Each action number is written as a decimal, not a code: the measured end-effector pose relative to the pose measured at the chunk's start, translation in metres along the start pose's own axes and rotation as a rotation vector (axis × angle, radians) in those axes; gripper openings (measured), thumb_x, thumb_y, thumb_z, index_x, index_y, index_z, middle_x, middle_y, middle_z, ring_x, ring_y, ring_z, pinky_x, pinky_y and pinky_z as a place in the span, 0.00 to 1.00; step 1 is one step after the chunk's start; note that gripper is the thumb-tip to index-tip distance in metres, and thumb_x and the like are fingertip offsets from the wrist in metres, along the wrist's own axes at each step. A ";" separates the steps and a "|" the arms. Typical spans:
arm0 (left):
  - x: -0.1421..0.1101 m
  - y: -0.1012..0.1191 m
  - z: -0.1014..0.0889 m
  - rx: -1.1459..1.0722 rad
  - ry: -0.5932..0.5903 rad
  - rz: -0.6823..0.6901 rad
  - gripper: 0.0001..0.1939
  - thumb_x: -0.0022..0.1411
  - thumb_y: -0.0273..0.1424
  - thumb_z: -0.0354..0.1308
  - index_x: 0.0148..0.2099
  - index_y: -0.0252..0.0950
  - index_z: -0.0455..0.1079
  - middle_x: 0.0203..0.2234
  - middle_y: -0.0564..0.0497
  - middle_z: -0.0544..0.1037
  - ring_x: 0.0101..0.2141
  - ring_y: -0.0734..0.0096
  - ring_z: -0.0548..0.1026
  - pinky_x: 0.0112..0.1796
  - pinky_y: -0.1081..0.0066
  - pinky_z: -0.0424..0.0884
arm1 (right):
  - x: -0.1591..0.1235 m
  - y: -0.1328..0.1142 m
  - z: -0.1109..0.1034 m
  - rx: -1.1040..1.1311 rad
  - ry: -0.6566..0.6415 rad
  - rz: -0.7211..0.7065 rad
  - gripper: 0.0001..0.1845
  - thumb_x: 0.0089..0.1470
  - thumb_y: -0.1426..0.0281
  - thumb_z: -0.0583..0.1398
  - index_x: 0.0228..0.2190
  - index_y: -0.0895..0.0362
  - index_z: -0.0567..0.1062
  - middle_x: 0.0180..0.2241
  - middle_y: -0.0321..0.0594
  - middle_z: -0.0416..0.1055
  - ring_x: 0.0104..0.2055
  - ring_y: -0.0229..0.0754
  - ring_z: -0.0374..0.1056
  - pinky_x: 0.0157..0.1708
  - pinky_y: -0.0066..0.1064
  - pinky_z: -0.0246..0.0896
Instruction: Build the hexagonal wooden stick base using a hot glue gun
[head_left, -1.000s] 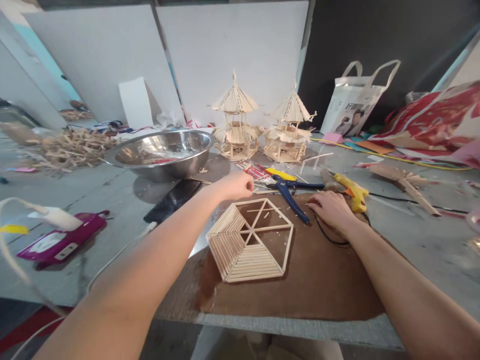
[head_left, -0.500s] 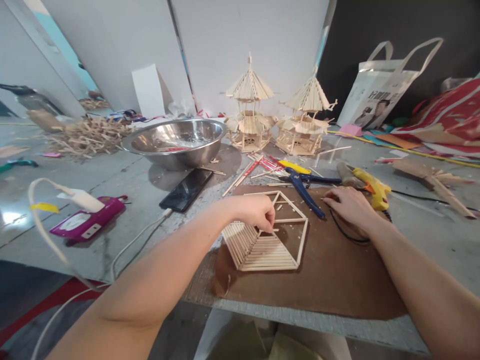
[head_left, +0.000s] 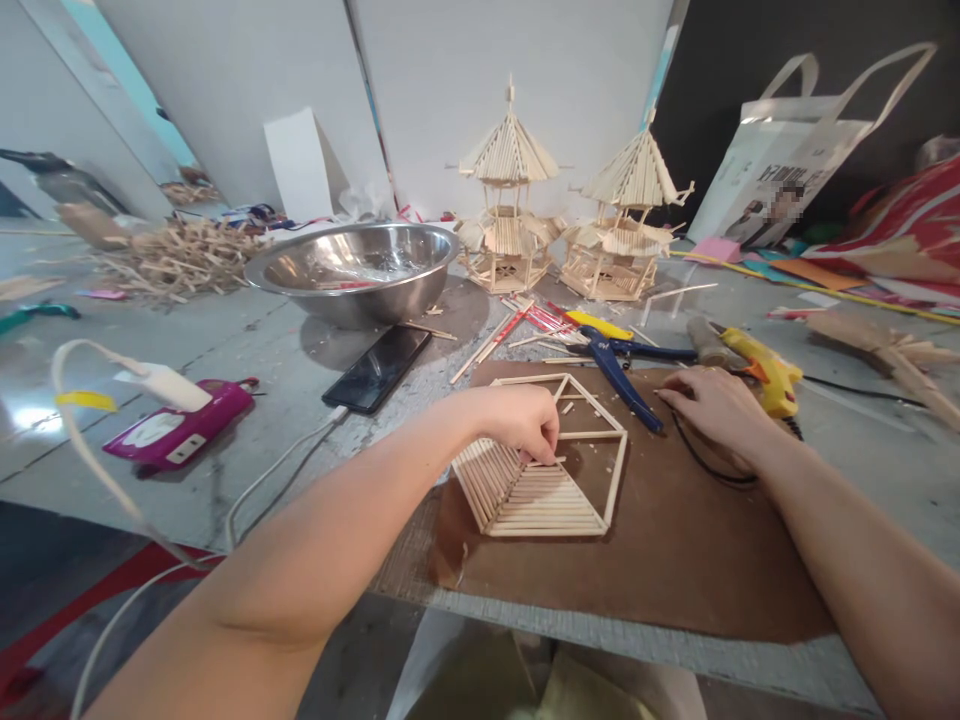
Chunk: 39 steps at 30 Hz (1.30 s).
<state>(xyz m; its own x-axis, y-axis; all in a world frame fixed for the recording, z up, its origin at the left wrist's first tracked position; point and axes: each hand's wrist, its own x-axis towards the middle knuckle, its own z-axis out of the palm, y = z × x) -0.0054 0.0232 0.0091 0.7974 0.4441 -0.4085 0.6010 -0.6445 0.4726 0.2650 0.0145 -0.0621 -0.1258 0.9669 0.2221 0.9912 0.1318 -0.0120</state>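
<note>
My left hand [head_left: 526,422] is closed in a pinch over the middle of a hexagonal wooden stick frame [head_left: 616,480], fingertips on a short wooden stick [head_left: 553,462]. That stick lies at the narrow top of the front triangular panel [head_left: 547,503], which is filled with parallel sticks. A second filled panel [head_left: 484,478] adjoins it on the left, partly beneath my wrist. The frame's right and far sections are bare outlines. My right hand [head_left: 709,408] rests holding nothing visible on the brown board [head_left: 675,560], fingers extended leftward beside blue-handled cutters [head_left: 622,380] and a black cable.
A yellow glue gun [head_left: 772,370] lies beyond my right hand. Two stick pavilions [head_left: 510,230] stand behind loose sticks [head_left: 491,340]. Leftward are a steel basin [head_left: 360,300], a phone [head_left: 379,370], a purple power strip [head_left: 184,428] with white cables, and a stick pile [head_left: 180,262].
My left hand has lowered the short stick slightly onto the front panel's top. The whole view has shifted a little; my right hand stays resting on the board.
</note>
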 end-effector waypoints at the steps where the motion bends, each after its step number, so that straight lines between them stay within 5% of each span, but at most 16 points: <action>1: 0.000 0.000 0.000 0.010 -0.001 0.007 0.07 0.45 0.30 0.54 0.27 0.33 0.72 0.16 0.54 0.71 0.18 0.81 0.65 0.20 0.80 0.57 | 0.000 0.000 0.000 -0.002 -0.001 0.000 0.16 0.48 0.62 0.48 0.27 0.55 0.72 0.30 0.39 0.71 0.35 0.43 0.63 0.32 0.32 0.53; 20: 0.001 -0.005 -0.002 0.015 -0.037 0.047 0.09 0.45 0.32 0.55 0.31 0.36 0.72 0.24 0.53 0.75 0.23 0.79 0.67 0.24 0.78 0.58 | -0.001 -0.009 -0.006 -0.170 0.003 -0.050 0.13 0.49 0.65 0.48 0.27 0.54 0.72 0.31 0.40 0.70 0.35 0.46 0.61 0.31 0.35 0.46; 39: 0.001 -0.005 -0.003 0.017 -0.032 0.058 0.08 0.44 0.32 0.55 0.29 0.35 0.71 0.23 0.53 0.74 0.22 0.79 0.67 0.24 0.78 0.58 | -0.001 -0.008 -0.005 -0.163 -0.004 -0.070 0.14 0.50 0.68 0.48 0.33 0.55 0.71 0.35 0.43 0.70 0.37 0.48 0.62 0.33 0.37 0.50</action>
<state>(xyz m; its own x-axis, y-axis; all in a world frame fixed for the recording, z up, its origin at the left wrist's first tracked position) -0.0078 0.0286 0.0087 0.8287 0.3856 -0.4057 0.5525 -0.6791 0.4832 0.2570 0.0118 -0.0568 -0.1948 0.9574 0.2131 0.9735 0.1621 0.1616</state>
